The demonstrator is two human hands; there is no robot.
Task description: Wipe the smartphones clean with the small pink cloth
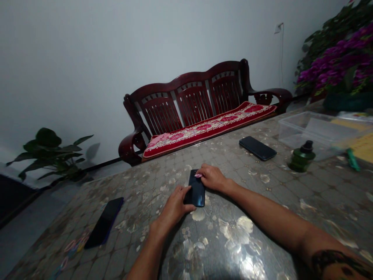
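A dark smartphone (197, 193) lies flat on the patterned table, its back facing up. My left hand (176, 202) grips it along the left side, with the thumb at its near end and the fingers on its left edge. A small pink cloth (198, 175) is bunched under the fingertips of my right hand (212, 178), which presses it on the phone's far end near the camera area. Most of the cloth is hidden by those fingers.
Another phone (106, 221) lies at left beside coloured loops (72, 245). To the right are a third phone (257, 147), a green bottle (302, 157), a clear plastic box (313, 132) and a green object (352, 160). A wooden bench (189, 93) stands behind the table.
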